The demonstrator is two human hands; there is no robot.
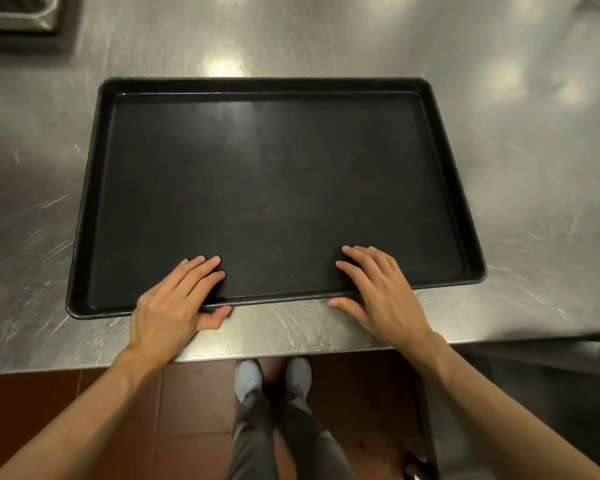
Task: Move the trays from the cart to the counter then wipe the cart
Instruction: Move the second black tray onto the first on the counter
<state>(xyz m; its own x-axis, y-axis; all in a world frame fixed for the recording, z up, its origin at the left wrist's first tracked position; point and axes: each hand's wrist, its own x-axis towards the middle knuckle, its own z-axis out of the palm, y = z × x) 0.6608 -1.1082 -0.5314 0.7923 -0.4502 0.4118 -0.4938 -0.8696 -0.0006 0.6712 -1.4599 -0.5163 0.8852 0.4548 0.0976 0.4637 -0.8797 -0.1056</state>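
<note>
A large black rectangular tray lies flat on the stainless steel counter, its long side toward me. My left hand grips the tray's near rim left of centre, fingers inside the tray and thumb under the rim's edge. My right hand holds the same rim right of centre, fingers laid inside, thumb on the counter by the edge. The tray is empty. The cart is not in view.
A sunken steel sink or pan sits at the counter's far left corner. The counter's front edge runs just below my hands. Beneath it are red floor tiles, my shoes and a dark object at lower right.
</note>
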